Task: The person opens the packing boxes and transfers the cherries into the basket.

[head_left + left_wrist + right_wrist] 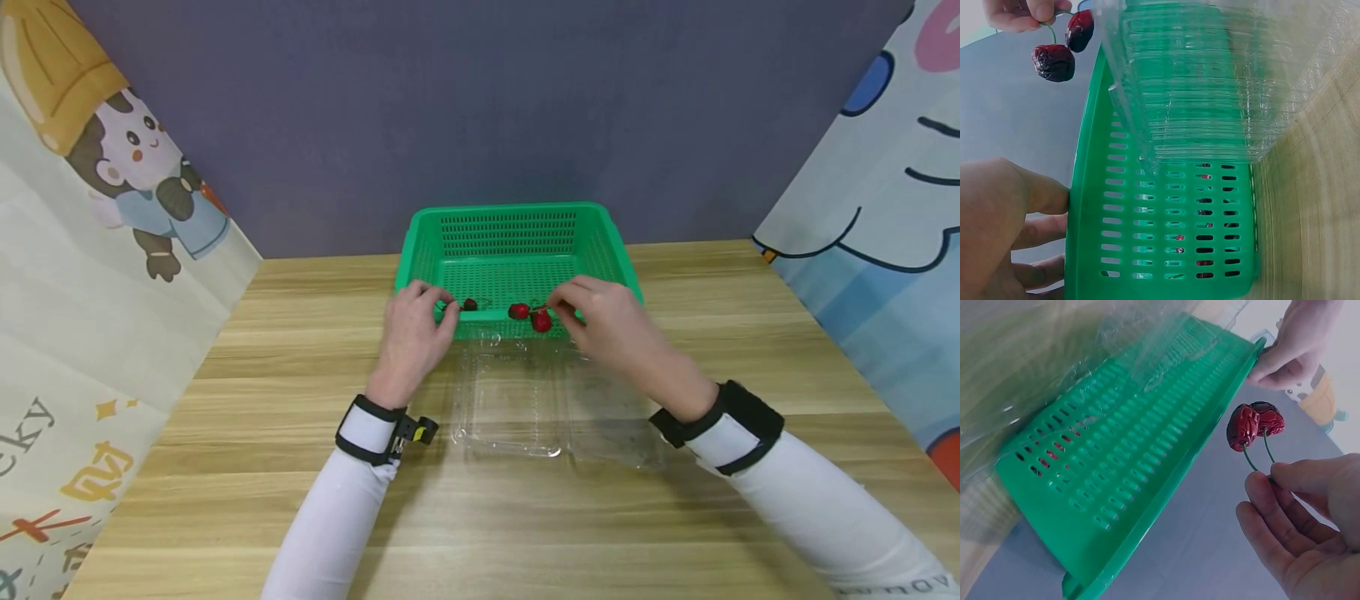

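Two dark red, wrinkled cherries (1243, 427) hang from thin green stems pinched between the thumb and fingers of my right hand (611, 321), over the near rim of the green basket (525, 215). My left hand (416, 329) is at the near rim toward the basket's left end. Its fingertips (1054, 194) meet the rim or go behind it, so whether they hold anything is hidden. Just beside that hand a dark cherry (469, 305) shows. More red bits appear through the slots low in the basket wall.
A clear plastic clamshell box (510, 446) lies unfolded on the wooden table (480, 533), right in front of the basket. A dark grey panel (510, 100) stands behind the basket. Printed cartoon sheets flank the table on both sides.
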{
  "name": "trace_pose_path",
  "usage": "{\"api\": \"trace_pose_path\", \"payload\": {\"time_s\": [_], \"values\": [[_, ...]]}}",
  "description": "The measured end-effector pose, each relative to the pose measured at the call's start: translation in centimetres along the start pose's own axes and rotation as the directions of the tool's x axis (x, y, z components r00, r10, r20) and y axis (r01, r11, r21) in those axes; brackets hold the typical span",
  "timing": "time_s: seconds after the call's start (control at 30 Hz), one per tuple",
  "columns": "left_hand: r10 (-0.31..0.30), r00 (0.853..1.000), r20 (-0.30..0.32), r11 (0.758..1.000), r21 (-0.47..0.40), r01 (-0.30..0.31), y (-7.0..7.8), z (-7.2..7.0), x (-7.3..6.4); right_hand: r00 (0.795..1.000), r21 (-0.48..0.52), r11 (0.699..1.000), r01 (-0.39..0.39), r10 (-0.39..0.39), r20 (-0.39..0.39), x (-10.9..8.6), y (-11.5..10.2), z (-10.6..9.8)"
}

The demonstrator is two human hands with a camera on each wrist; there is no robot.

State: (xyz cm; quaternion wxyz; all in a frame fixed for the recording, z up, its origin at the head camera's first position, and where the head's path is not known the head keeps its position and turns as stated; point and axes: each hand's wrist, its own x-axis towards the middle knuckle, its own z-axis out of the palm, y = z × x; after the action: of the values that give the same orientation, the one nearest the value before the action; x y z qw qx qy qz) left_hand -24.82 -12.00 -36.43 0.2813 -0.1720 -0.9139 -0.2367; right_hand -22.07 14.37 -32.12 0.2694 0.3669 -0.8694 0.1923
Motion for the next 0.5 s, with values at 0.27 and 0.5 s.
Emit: {"api": "trace_pose_path", "payload": {"time_s": [0.27,0.5], "values": [[0.012,1.000,-0.008,1.000,0.012,-0.011,0.0,0.0,-0.1,0.999,0.025,0.999,-0.042,0.043,-0.032,0.3,1.0,-0.4],[0.012,1.000,0.000,1.000,0.015,-0.012,0.0,0.2,-0.1,0.993,0.011,0.994,-0.111,0.111,-0.024,0.2,1.9,-0.4]]}}
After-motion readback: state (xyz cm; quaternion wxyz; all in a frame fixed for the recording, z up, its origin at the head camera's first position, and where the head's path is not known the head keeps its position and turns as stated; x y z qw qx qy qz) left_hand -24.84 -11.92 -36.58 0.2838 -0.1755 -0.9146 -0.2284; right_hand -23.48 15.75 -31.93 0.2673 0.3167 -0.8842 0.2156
